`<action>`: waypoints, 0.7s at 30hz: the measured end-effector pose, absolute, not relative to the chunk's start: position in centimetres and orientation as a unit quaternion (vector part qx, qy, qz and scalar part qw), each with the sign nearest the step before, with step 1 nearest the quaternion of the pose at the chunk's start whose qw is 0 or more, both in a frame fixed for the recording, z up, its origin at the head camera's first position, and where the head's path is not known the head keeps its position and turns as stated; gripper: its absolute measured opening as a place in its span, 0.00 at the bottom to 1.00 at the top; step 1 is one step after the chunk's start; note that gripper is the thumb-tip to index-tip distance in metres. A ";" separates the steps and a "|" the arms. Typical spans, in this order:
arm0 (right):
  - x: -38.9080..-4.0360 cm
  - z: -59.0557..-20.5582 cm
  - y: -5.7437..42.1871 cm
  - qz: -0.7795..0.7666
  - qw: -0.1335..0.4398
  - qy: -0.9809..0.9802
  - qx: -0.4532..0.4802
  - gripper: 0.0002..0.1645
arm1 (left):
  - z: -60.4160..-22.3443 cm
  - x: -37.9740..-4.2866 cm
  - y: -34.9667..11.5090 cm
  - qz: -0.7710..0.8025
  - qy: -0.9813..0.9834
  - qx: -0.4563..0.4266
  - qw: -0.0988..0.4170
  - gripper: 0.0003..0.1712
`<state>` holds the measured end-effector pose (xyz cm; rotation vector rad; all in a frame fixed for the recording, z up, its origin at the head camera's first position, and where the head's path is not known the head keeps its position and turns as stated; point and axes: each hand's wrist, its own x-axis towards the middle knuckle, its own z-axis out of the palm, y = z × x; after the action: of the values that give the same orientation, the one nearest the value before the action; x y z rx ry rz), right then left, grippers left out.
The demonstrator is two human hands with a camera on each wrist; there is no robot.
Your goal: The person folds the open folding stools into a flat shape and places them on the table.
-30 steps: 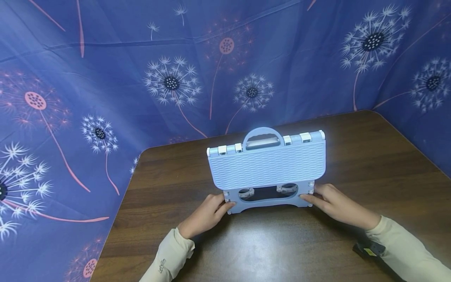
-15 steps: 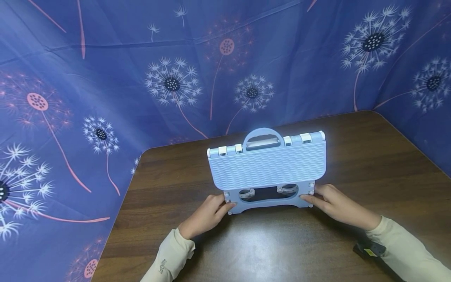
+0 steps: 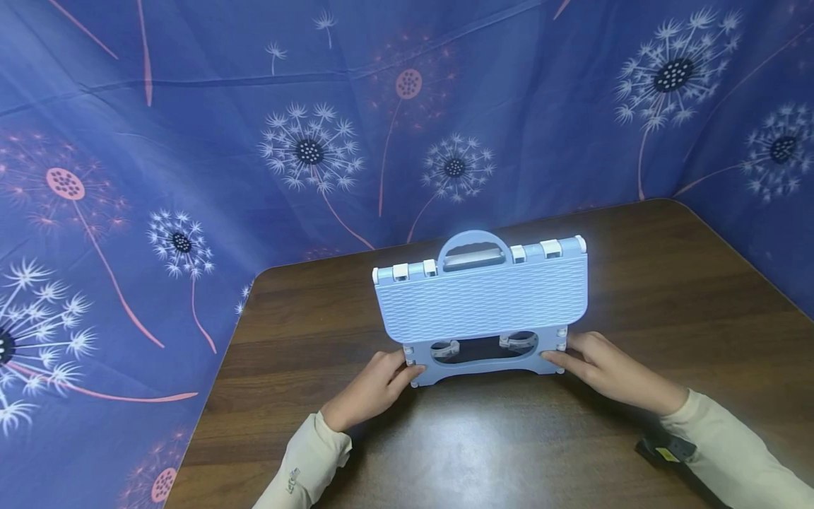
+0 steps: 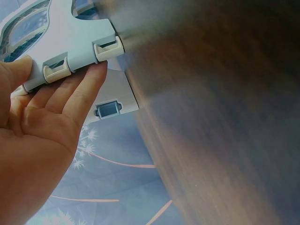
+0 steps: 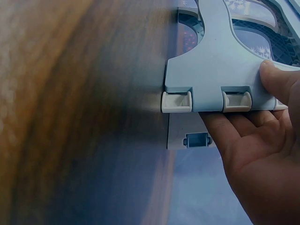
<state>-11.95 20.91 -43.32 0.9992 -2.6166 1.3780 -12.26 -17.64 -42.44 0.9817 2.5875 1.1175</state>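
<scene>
A light blue folding step stool (image 3: 483, 300) stands upright on the table, its ribbed top panels folded up beneath an arched carrying handle (image 3: 473, 239). White hinge pieces line its top edge and the leg sides. My left hand (image 3: 369, 389) grips the left side of the near leg panel, thumb on its front face. On the opposite side my right hand (image 3: 613, 371) holds the same panel, again with the thumb in front. Both wrist views show the fingers behind the hinged edge (image 4: 84, 61), with the other leg panel (image 5: 187, 129) beyond, set apart from the near one.
The stool stands on a dark brown wooden table (image 3: 305, 311) with rounded far corners. Behind and to the sides hangs a blue cloth (image 3: 210, 127) printed with dandelions. A black strap device (image 3: 666, 449) sits at the right sleeve.
</scene>
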 end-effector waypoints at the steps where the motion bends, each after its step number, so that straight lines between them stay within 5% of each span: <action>1: -11.9 -43.3 20.9 0.441 0.010 -0.838 0.320 0.11 | -42.4 -12.3 -17.6 0.373 0.865 0.328 0.079 0.19; 21: -11.8 -43.3 21.0 0.434 0.010 -0.841 0.322 0.22 | -42.4 -12.3 -17.7 0.369 0.867 0.325 0.078 0.22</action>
<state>-11.81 20.98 -43.26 1.0056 -2.6248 1.3559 -12.27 -17.66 -42.41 0.9743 2.5967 1.1035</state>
